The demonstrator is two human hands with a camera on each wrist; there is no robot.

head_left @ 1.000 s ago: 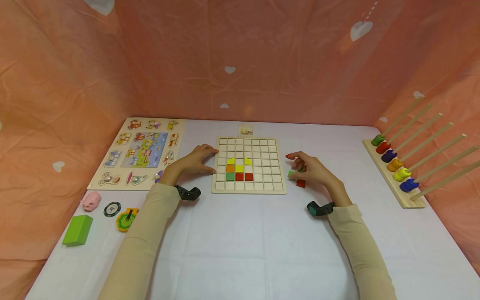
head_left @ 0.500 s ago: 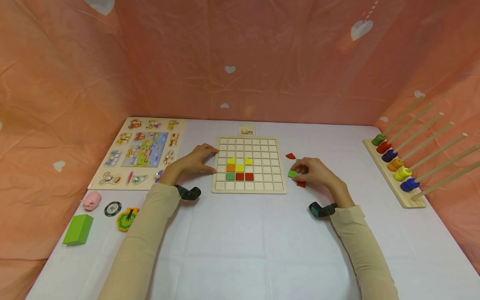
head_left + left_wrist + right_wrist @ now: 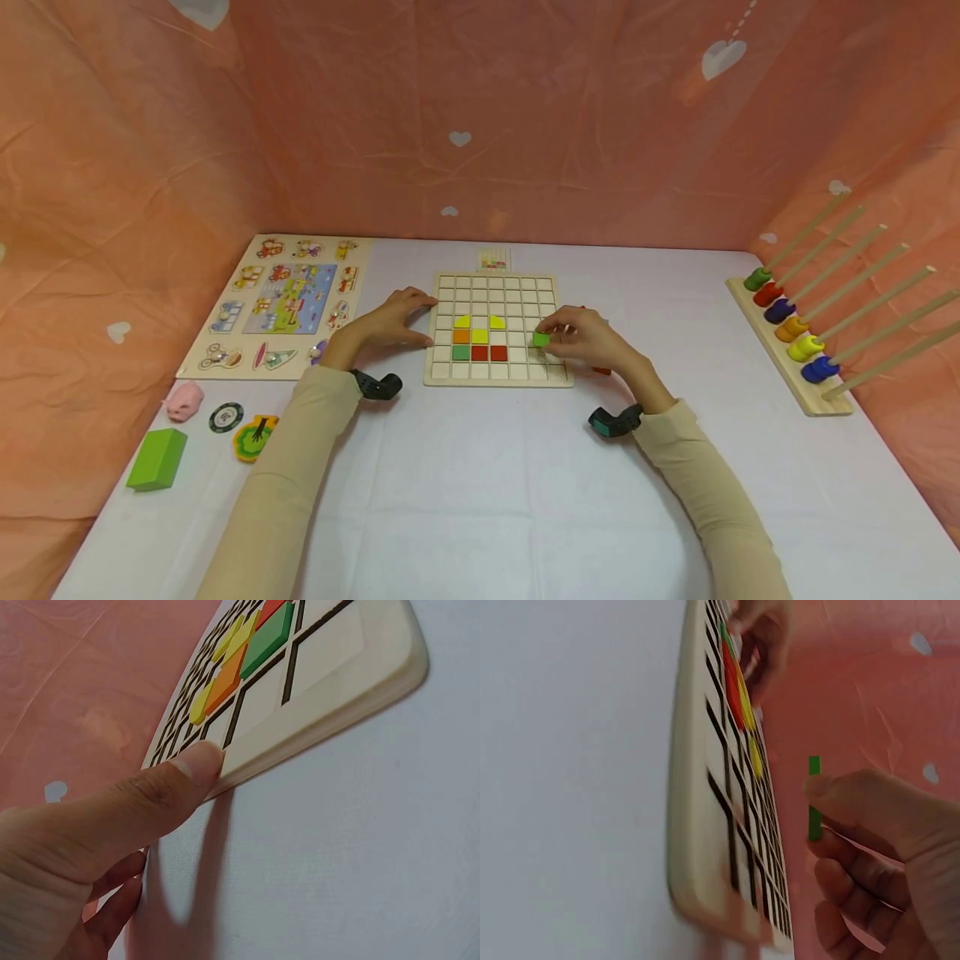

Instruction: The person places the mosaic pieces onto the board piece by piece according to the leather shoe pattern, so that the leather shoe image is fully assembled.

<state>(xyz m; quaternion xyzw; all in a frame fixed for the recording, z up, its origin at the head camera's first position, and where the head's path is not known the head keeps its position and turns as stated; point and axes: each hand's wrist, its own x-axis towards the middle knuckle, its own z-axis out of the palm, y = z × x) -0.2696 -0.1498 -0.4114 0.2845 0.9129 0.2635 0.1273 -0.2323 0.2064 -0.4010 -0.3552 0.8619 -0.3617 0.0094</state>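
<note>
A wooden grid board lies mid-table with yellow, orange, green and red tiles set in its lower left squares. My right hand pinches a small green tile and holds it above the board's right part; in the right wrist view the green tile hangs clear of the board. My left hand rests at the board's left edge, and the thumb presses against the board's rim.
A red tile lies on the table right of the board, partly behind my right hand. An animal peg puzzle lies at left, a ring-and-rod rack at right. A pink pig, a green block and round tokens sit front left.
My right hand picked the green tile up off the table to the right of the board and carried it left over the board. The left hand stayed put.
</note>
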